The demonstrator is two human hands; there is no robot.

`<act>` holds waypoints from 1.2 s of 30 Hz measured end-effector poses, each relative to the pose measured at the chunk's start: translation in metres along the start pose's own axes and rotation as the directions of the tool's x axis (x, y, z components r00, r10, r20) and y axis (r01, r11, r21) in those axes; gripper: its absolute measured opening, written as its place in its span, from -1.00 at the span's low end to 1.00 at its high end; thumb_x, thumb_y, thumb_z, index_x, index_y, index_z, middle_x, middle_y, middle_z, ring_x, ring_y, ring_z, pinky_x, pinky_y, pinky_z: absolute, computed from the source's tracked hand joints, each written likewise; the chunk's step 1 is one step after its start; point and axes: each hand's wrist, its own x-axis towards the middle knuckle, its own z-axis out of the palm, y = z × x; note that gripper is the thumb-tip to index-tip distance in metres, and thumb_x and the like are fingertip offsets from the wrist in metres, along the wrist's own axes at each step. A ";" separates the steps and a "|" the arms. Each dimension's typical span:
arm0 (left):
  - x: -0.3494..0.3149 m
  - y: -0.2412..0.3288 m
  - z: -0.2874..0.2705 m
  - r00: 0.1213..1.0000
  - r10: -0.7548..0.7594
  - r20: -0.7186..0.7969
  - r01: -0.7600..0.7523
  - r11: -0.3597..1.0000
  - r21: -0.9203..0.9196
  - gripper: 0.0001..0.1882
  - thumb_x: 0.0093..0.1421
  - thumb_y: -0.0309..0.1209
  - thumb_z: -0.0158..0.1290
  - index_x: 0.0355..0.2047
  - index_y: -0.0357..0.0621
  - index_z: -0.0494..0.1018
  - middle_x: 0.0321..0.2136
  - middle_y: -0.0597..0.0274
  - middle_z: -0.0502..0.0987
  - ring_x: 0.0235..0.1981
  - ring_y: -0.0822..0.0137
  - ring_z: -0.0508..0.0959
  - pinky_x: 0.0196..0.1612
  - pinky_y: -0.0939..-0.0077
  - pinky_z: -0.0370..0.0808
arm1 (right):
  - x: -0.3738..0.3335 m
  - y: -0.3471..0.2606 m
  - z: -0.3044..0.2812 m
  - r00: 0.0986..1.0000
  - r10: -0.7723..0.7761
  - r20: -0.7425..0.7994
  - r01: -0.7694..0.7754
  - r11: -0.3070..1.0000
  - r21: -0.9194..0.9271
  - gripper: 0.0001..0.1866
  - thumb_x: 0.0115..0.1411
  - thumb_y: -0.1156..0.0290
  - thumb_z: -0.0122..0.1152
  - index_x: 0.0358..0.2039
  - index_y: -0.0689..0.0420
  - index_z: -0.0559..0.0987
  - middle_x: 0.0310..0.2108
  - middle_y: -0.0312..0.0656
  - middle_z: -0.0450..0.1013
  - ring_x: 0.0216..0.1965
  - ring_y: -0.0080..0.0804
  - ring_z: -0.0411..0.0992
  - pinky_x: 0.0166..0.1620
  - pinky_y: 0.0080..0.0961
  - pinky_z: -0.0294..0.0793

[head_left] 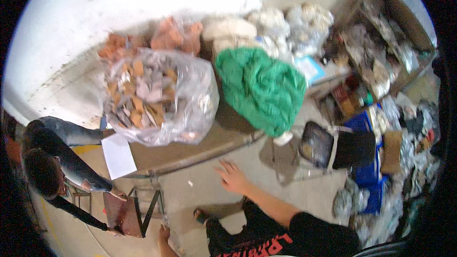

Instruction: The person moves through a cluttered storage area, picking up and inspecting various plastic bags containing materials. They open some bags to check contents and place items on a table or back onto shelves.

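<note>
My right hand (231, 177) reaches out over the floor beside the table edge, fingers apart, nothing in it. Low in the view, my left hand (164, 234) looks closed next to a thin metal leg; what it grips, if anything, is too small to make out. Left of it, a dark red flat-topped piece of furniture (124, 215) with black V-shaped legs is tilted. A co-worker (43, 171) in dark sleeves bends over it, both hands on its edges.
On the table (209, 147) stand a clear bag of cardboard scraps (143, 90) and a green sack (262, 88). A white sheet (118, 157) overhangs the table. A black chair (316, 145), blue crates (369, 195) and heaped plastic bags (409, 162) lie to the right.
</note>
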 end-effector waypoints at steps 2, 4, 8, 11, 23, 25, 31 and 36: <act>-0.020 0.046 0.019 0.999 0.020 0.033 -0.018 0.997 -0.070 -0.32 0.27 -0.11 0.08 0.30 -0.17 0.21 0.18 -0.19 0.36 0.11 -0.19 0.47 0.15 -0.01 0.44 | -0.052 0.046 -0.033 0.999 0.016 -0.032 -0.009 0.984 0.179 -0.47 0.13 0.45 0.23 0.16 0.00 0.48 0.29 0.12 0.25 0.26 0.21 0.24 0.28 0.01 0.28; -0.040 0.094 0.041 0.996 0.056 0.063 -0.048 0.990 -0.134 -0.40 0.28 -0.14 0.07 0.25 -0.17 0.30 0.13 -0.13 0.45 0.07 -0.13 0.53 0.12 0.03 0.48 | -0.092 0.082 -0.096 0.991 0.078 -0.113 -0.052 0.974 0.220 -0.54 0.11 0.50 0.22 0.08 0.03 0.53 0.21 0.07 0.34 0.21 0.15 0.31 0.25 -0.02 0.32; -0.032 0.196 0.095 0.867 0.498 -0.008 -0.495 0.864 0.093 -0.54 0.31 -0.20 -0.01 0.13 -0.17 0.49 0.02 -0.10 0.59 0.00 -0.09 0.61 0.07 0.09 0.52 | -0.109 0.142 -0.268 0.917 0.109 -0.383 -0.069 0.991 0.117 -0.65 0.11 0.57 0.18 -0.05 0.11 0.58 -0.01 0.01 0.49 0.10 0.06 0.40 0.15 -0.10 0.39; -0.017 0.267 0.127 0.900 0.432 0.063 -0.435 0.899 0.047 -0.55 0.33 -0.20 -0.06 0.10 -0.17 0.49 0.02 -0.22 0.55 0.07 -0.18 0.54 0.12 0.06 0.47 | -0.085 0.118 -0.416 0.805 0.018 -0.593 0.151 0.961 0.234 -0.66 0.06 0.60 0.22 -0.11 0.08 0.59 -0.10 -0.04 0.51 0.00 0.00 0.43 0.05 -0.15 0.41; -0.075 0.583 0.051 0.558 0.826 -0.074 -0.830 0.558 -0.030 -0.65 0.33 -0.33 0.01 0.07 -0.20 0.50 -0.05 -0.07 0.59 -0.02 -0.05 0.57 0.10 0.19 0.50 | 0.004 0.023 -0.567 0.342 -0.774 -0.532 0.875 0.056 0.480 -0.68 0.17 0.37 0.13 -0.05 0.07 0.55 -0.09 -0.09 0.35 -0.05 -0.09 0.36 -0.01 -0.19 0.38; -0.077 0.605 0.034 0.520 0.824 -0.227 -0.848 0.529 -0.023 -0.66 0.33 -0.35 0.01 0.05 -0.21 0.51 -0.07 -0.08 0.59 -0.03 -0.07 0.58 0.09 0.19 0.50 | 0.027 0.047 -0.556 0.377 -0.765 -0.523 0.892 0.147 0.428 -0.63 0.12 0.42 0.18 -0.02 0.08 0.56 -0.08 -0.10 0.37 -0.04 -0.07 0.38 -0.02 -0.20 0.41; -0.099 0.732 -0.014 0.623 0.529 -0.576 -0.731 0.657 -0.187 -0.46 0.24 -0.41 0.13 0.24 -0.15 0.34 0.15 -0.13 0.37 0.13 -0.12 0.43 0.23 0.11 0.37 | 0.099 0.212 -0.506 0.848 -0.320 -0.422 0.496 0.761 0.419 -0.67 0.16 0.68 0.14 -0.05 0.17 0.56 -0.16 -0.10 0.48 -0.14 -0.27 0.47 -0.04 -0.41 0.47; -0.085 0.795 -0.021 0.457 0.694 -0.556 -0.802 0.592 0.081 -0.06 0.13 -0.23 0.27 0.45 -0.08 0.07 0.44 -0.28 -0.06 0.43 -0.26 0.03 0.41 0.02 0.08 | 0.133 0.345 -0.503 0.870 0.097 -0.483 0.185 0.844 0.503 -0.59 0.23 0.65 0.05 0.10 0.16 0.47 0.00 -0.17 0.47 -0.02 -0.41 0.45 -0.01 -0.47 0.47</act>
